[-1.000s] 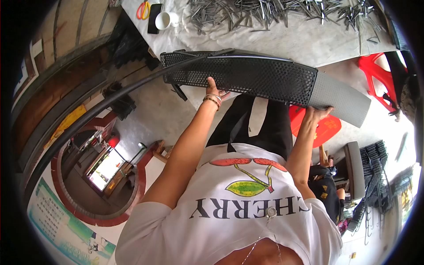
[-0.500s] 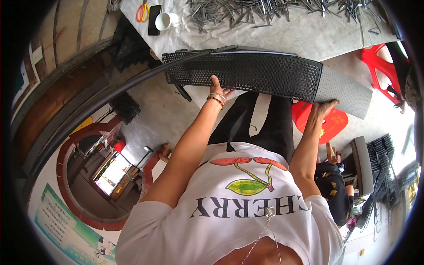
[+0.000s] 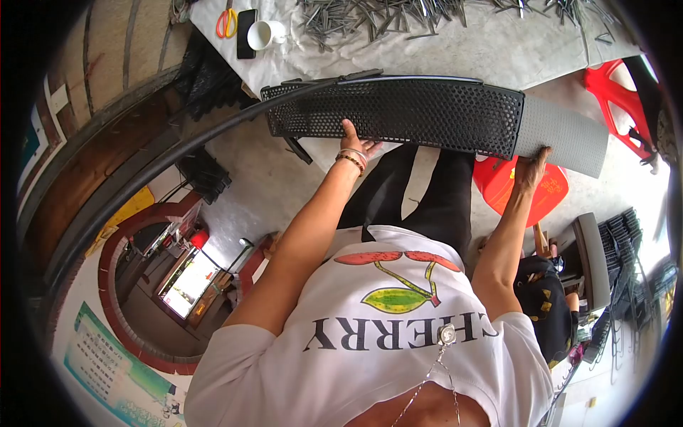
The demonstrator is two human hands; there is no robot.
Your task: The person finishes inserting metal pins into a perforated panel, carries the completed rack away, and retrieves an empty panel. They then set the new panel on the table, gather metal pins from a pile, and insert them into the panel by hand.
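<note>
A long black perforated panel (image 3: pixel 427 117) spans the middle, its top edge along a black curved tube (image 3: pixel 213 135) that sweeps to the lower left. My left hand (image 3: pixel 358 142) grips the panel's lower edge, thumb in front, the other fingers partly hidden. From the panel's right end sticks out a grey dotted sheet (image 3: pixel 569 135). My right hand (image 3: pixel 532 168) holds the sheet's lower edge close to the panel's end, its fingers partly hidden.
A pale-covered table (image 3: pixel 498 53) lies ahead, with many dark strips (image 3: pixel 384 18), a white cup (image 3: pixel 263 35), a phone (image 3: pixel 246 34) and scissors (image 3: pixel 227 23). Red stools (image 3: pixel 516 188) stand near; another person (image 3: pixel 542 306) is at the lower right.
My right hand has shifted right and turned more upright, and the grey sheet's free end sits further right and higher. My left hand keeps its hold; the view has shifted slightly.
</note>
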